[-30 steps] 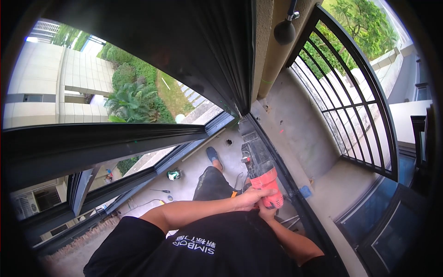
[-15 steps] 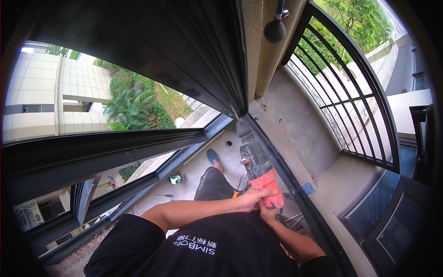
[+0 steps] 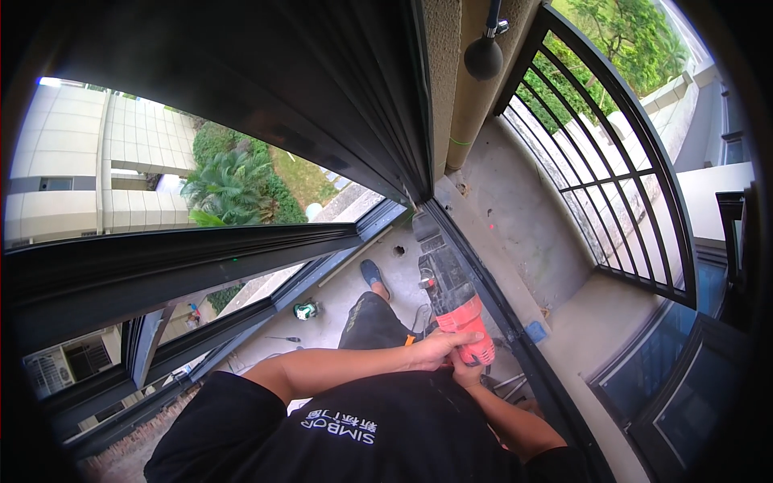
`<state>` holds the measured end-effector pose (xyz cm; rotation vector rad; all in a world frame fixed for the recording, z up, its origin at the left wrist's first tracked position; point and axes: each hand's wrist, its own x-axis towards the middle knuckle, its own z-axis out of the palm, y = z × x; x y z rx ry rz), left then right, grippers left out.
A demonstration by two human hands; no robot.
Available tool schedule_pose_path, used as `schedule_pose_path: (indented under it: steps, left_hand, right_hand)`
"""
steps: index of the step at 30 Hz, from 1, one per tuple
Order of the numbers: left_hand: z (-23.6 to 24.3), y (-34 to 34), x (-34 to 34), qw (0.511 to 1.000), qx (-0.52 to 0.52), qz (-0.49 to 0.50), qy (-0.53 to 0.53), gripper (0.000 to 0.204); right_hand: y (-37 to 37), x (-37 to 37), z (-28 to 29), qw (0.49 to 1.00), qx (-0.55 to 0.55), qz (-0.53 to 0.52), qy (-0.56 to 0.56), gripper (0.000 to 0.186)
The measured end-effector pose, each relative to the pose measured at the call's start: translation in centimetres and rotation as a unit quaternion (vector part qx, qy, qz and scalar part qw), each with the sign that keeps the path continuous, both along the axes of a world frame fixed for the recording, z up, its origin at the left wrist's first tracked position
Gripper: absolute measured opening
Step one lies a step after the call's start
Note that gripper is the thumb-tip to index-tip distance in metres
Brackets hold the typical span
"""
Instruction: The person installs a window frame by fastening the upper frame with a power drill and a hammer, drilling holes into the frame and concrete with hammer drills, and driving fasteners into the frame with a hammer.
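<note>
place: unfinished balcony of a residential building, under fit-out | evidence: bare concrete floor (image 3: pixel 515 233) and wall; black metal railing (image 3: pixel 612 169); dark aluminium window frame (image 3: pixel 241 249) being installed; stray tools (image 3: pixel 306 308) on floor; red power drill (image 3: pixel 451 294) in use; neighbouring building (image 3: pixel 72 177) and palms outside

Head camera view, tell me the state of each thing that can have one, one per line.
Drill: held in both hands, nose against the dark frame.
Left hand: wrapped round the drill's red body.
Right hand: gripping under the drill.
Railing: upright, fixed.
</note>
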<state>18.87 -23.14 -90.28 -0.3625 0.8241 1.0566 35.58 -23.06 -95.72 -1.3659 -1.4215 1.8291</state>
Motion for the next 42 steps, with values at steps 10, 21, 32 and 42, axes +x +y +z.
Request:
schedule_pose_path:
  steps: [10,21,32,42]
  left_hand:
    - [-0.16,-0.11,-0.01,1.0,0.002,-0.012,-0.003,0.038]
    - [-0.2,-0.04,0.09,1.0,0.012,0.003,-0.003,0.038]
    - [0.11,0.03,0.02,1.0,0.011,0.007,0.013,0.042]
    - [0.67,0.07,-0.15,1.0,0.004,-0.005,0.002,0.041]
  right_hand:
    - [-0.11,-0.16,-0.08,1.0,0.025,-0.006,-0.006,0.039]
    - [-0.08,0.45,-0.78,0.999,0.029,0.021,0.004,0.042]
    - [-0.12,0.31,-0.87,1.0,0.019,0.012,0.017,0.042]
    - [0.15,-0.12,-0.19,0.999,0.022,0.007,0.028,0.039]
